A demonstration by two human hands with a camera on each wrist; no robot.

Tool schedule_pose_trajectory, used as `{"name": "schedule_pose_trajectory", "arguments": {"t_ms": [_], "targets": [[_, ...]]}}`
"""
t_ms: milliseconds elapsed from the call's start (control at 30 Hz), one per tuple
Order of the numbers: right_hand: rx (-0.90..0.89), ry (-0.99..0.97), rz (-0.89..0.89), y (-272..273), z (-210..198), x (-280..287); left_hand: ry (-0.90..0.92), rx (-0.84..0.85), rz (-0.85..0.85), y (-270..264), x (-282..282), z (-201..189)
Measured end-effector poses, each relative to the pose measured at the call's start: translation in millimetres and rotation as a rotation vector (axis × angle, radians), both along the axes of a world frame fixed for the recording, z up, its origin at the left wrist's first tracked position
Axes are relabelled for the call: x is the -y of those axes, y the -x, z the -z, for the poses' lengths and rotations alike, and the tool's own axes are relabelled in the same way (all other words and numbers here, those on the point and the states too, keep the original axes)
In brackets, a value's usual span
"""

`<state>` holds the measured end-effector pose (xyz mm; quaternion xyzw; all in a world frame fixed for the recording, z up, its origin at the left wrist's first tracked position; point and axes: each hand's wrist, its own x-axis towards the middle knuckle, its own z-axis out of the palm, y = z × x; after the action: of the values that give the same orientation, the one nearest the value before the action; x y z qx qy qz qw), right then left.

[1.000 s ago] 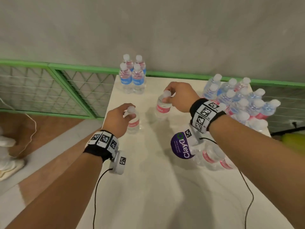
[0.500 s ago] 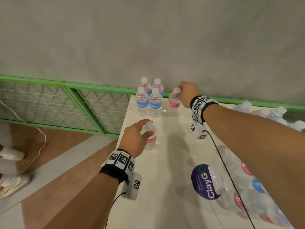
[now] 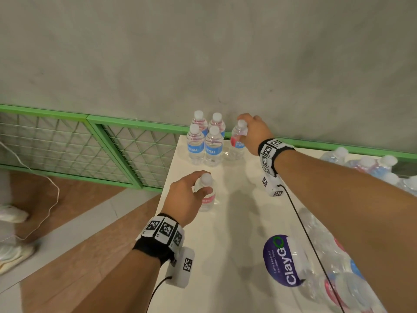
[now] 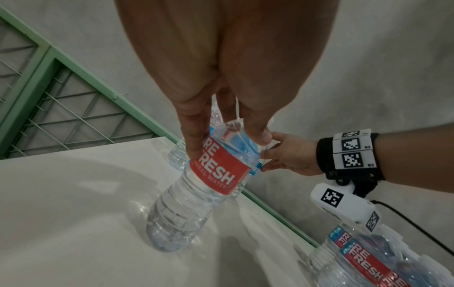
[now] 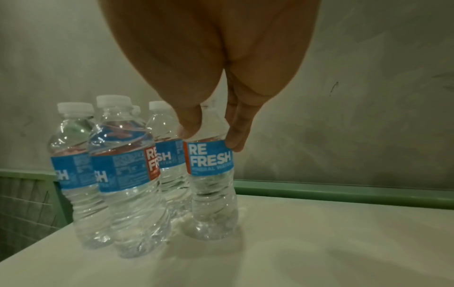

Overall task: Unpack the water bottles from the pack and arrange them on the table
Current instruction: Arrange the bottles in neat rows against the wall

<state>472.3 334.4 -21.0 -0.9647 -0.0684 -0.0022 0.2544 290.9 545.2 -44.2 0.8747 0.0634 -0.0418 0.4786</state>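
- The pack (image 3: pixel 327 263) lies nearest, right of the near bottle, still holding many bottles.
- The left hand (image 3: pixel 185 195) has carried the near bottle (image 3: pixel 206 195) farther up the worktop (image 3: pixel 237 222); its grip stays clamped on the shoulder, the bottle short of the cluster (image 3: pixel 205 141).
- The right hand (image 3: pixel 255 132) has brought the far bottle (image 3: pixel 237 141) to the back edge, just right of the cluster. It looks grounded; the grip remains clamped, so release seems next.
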Motion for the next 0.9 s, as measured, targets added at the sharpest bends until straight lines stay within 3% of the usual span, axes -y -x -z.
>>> {"name": "schedule_pose_trajectory", "arguments": {"t_ms": [233,900], "targets": [[0.038,0.017,-0.058,-0.5,5.4,2.6,0.031,0.016,0.004,0.9,-1.2,4.7],[0.098,-0.081,-0.002,-14.9,21.4,-1.2,0.084,0.059,0.013,1.3,-3.6,10.9]]}}
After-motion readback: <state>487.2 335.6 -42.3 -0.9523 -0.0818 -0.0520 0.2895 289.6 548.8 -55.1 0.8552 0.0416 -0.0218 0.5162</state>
